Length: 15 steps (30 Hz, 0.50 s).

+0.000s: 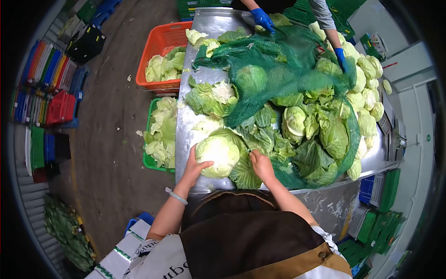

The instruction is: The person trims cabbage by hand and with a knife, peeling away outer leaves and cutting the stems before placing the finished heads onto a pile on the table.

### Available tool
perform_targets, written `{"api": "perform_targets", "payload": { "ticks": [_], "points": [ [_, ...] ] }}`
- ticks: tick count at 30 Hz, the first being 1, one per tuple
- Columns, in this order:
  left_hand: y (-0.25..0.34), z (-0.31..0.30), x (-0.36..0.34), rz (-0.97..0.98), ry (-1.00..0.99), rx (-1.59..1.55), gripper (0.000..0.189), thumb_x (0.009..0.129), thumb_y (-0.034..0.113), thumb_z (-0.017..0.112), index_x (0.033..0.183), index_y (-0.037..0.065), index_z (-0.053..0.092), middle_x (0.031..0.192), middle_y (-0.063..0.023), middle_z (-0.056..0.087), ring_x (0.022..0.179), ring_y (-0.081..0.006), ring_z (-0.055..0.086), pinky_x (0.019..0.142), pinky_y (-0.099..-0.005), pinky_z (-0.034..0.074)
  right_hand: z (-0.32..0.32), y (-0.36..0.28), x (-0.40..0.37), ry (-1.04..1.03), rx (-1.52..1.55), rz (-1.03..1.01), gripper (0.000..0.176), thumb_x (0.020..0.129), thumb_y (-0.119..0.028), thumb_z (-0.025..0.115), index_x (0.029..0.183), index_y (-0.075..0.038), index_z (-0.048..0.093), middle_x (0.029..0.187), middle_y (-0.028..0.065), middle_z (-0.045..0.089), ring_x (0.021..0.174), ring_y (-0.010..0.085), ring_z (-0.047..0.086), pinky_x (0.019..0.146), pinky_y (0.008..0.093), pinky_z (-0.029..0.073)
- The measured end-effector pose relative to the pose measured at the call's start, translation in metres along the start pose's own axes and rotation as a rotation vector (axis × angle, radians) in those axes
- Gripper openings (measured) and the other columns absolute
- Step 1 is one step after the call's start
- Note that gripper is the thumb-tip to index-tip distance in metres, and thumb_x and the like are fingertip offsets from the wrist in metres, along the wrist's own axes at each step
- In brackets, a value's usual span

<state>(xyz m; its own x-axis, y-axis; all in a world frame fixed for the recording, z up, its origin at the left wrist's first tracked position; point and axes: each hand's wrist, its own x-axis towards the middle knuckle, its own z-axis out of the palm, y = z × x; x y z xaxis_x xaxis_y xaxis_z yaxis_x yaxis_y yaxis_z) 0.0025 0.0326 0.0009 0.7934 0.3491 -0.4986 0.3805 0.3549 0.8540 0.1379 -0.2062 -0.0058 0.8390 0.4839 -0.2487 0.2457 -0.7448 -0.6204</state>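
My left hand grips the side of a pale, trimmed cabbage near the front edge of the metal table. My right hand is closed around the dark handle of a knife; its blade points up and left, near the cabbage's right side. Loose green outer leaves lie between the cabbage and my right hand. Farther back on the table sits a leafy cabbage with its cut stem showing. To the right, untrimmed cabbages lie in and around a green mesh net.
Opposite me, another person's blue-gloved hands are at the net. An orange crate and a green crate, both holding leaves, stand left of the table. Pale cabbages are piled along the right side.
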Motion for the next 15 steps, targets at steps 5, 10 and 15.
{"api": "perform_targets", "payload": {
  "ticks": [5,10,15],
  "points": [
    [0.029,-0.011,-0.013,0.043,-0.22,-0.274,0.099,0.064,0.016,0.079,0.149,0.007,0.029,0.138,-0.0113,0.049,0.129,-0.0237,0.045,0.109,-0.0358,0.036,-0.012,0.016,0.006,-0.216,0.085,0.025,0.026,0.097,-0.026,0.056,0.101,-0.002,0.066,0.083,0.0243,0.066,0.079,0.0408,0.064,0.072,0.047,0.05],
    [0.071,-0.01,-0.007,0.03,-0.391,-0.074,0.094,0.072,0.02,0.073,0.152,0.008,0.026,0.143,-0.0125,0.044,0.132,-0.0243,0.043,0.111,-0.0354,0.033,-0.068,-0.057,-0.002,-0.313,0.879,0.157,0.035,0.096,-0.029,0.06,0.121,-0.006,0.061,0.094,0.0067,0.066,0.059,0.0099,0.056,0.051,0.0263,0.044],
    [0.08,0.013,-0.017,-0.031,-0.391,-0.604,0.076,0.09,0.021,0.06,0.154,0.01,0.021,0.146,-0.0147,0.041,0.134,-0.0274,0.041,0.112,-0.0407,0.034,-0.04,-0.048,-0.005,-0.254,1.327,0.326,0.054,0.094,-0.025,0.063,0.139,-0.001,0.045,0.11,0.0076,0.061,0.062,0.009,0.057,0.049,0.0221,0.043]
  ]
}}
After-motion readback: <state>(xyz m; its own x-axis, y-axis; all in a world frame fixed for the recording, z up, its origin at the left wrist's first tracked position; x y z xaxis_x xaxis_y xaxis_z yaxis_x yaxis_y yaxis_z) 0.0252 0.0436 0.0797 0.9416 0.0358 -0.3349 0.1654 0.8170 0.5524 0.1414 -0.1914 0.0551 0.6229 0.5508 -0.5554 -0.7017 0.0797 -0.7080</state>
